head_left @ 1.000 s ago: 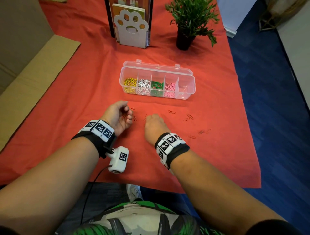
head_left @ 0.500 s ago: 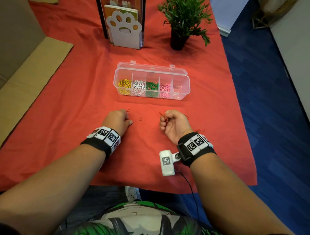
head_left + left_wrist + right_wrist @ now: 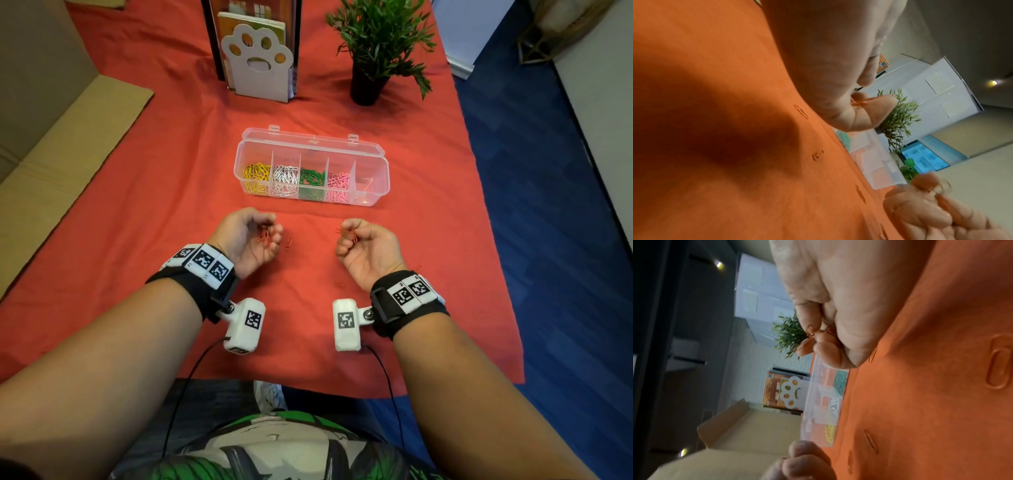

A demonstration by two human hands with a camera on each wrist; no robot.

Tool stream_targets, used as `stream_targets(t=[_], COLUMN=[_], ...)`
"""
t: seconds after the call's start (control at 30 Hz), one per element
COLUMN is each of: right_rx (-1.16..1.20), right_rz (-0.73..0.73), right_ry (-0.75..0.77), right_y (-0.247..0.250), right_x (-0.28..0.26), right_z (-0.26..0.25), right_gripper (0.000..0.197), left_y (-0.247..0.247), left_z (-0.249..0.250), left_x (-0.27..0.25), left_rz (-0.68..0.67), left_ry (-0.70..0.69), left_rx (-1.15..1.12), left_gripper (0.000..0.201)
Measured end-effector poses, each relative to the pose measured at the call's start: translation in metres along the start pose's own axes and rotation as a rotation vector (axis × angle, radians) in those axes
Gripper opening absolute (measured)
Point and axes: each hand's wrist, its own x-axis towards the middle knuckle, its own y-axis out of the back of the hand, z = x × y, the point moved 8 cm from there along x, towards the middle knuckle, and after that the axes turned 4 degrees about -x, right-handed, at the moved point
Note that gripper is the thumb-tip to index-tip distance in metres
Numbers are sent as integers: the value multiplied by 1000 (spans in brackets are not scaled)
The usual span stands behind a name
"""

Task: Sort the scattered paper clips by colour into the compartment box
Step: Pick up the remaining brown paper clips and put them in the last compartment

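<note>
The clear compartment box (image 3: 375, 161) stands open mid-table, with yellow (image 3: 255, 174), white (image 3: 286, 178), green (image 3: 311, 178) and pink clips (image 3: 337, 181) in separate sections; the rightmost section is nearly bare. My left hand (image 3: 260, 233) lies palm up in front of it, fingers curled round a few red clips (image 3: 264, 237). My right hand (image 3: 349, 236), also turned up, pinches more red clips (image 3: 818, 332) in curled fingers. Loose red clips lie on the cloth: one between the hands (image 3: 288, 243), others near my right wrist (image 3: 340, 284).
Red cloth (image 3: 137, 205) covers the table. A paw-shaped book holder (image 3: 257, 61) and a potted plant (image 3: 370, 51) stand behind the box. Cardboard (image 3: 61, 144) lies along the left edge. Blue floor drops off on the right.
My right hand went from palm down on the cloth to curled upward with red clips, moving right. My left hand has turned palm up again, red clips inside it.
</note>
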Motion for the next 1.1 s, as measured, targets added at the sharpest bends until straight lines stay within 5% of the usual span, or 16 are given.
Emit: stream_targets(t=[0.1,0.23,0.37,0.47,0.57,0.83,1.1], right_rx=[69,-76,-898,-1428,-1643,-1866,-1856], right_rz=[22,196,349,332,293,271,202], right_ry=[-32,-55,98,191,280,307,312], right_y=[7,29,39,24,9,8,6], right_x=[2,9,26,33,36,30,20], right_z=[-1,-9,-34,-38,-33,-19,-13], right_gripper=[8,11,19,9,20,28,34], left_y=[5,25,16,12,8,6,5], left_z=[7,44,52,47,44,33,-3], left_x=[4,6,0,4,7,11,10], left_rz=[93,430,540,516,486,450,273], left_ry=[-60,-459,-612,-655,-671,-551,-263], left_rx=[43,807,1390,1496,1561,1526,633], left_gripper=[22,11,35,35,24,19,20])
